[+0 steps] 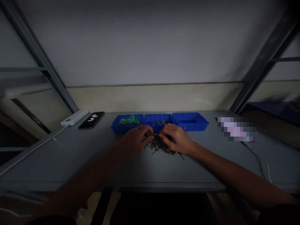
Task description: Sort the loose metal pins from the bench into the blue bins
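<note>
My left hand [138,136] is closed in a pinch just above a loose pile of small metal parts [161,147]. Opposite it, my right hand [175,137] is also pinched, its fingers curled over the pile's right side. Between the fingertips of both hands runs a thin metal piece [156,134]; its kind is too small and dark to tell. A few longer, rod-like pieces stick out of the pile. Right behind my hands stands a blue bin [146,119] with shiny metal pieces [159,123] in it.
Left of that bin, another blue bin [114,125] holds green plastic [130,120]; a third blue bin [197,126] stands right. A phone [87,125] with white earbuds, a white power bank [75,118] and cables lie on the grey table [140,172]. Metal posts flank it.
</note>
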`<state>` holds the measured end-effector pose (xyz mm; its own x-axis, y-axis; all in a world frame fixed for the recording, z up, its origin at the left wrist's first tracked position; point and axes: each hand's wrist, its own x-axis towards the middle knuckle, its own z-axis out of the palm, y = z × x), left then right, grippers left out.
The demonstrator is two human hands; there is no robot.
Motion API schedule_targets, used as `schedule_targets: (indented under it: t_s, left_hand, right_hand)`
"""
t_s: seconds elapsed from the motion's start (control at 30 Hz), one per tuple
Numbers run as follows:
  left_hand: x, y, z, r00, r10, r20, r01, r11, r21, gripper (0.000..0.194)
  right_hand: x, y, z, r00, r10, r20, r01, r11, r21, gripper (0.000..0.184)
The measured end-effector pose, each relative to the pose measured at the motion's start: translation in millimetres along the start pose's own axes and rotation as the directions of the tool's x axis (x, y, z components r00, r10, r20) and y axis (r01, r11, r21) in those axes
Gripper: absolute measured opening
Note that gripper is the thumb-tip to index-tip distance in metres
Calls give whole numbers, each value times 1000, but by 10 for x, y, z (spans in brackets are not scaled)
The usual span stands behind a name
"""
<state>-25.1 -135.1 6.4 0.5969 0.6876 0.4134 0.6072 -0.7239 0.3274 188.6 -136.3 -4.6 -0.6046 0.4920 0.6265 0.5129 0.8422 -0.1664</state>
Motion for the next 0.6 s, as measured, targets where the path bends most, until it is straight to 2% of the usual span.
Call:
schedule_targets:
  t_s: [0.2, 0.37, 0.6]
  left_hand:
    - [3, -4, -9, 1000, 2, -6, -1, 999, 32, 9]
    - [-4, 3, -14, 1000, -23, -2, 23, 999, 42, 17]
    - [-7, 7, -14, 1000, -15, 15, 15, 1000, 16, 22]
  right_hand:
    - [-16, 18, 33, 1000, 15, 6, -15, 1000, 14, 17]
    - [-24, 7, 36, 998, 51, -44, -50, 998, 41, 13]
    - [-17, 6, 27, 998, 31, -63, -29, 999, 39, 10]
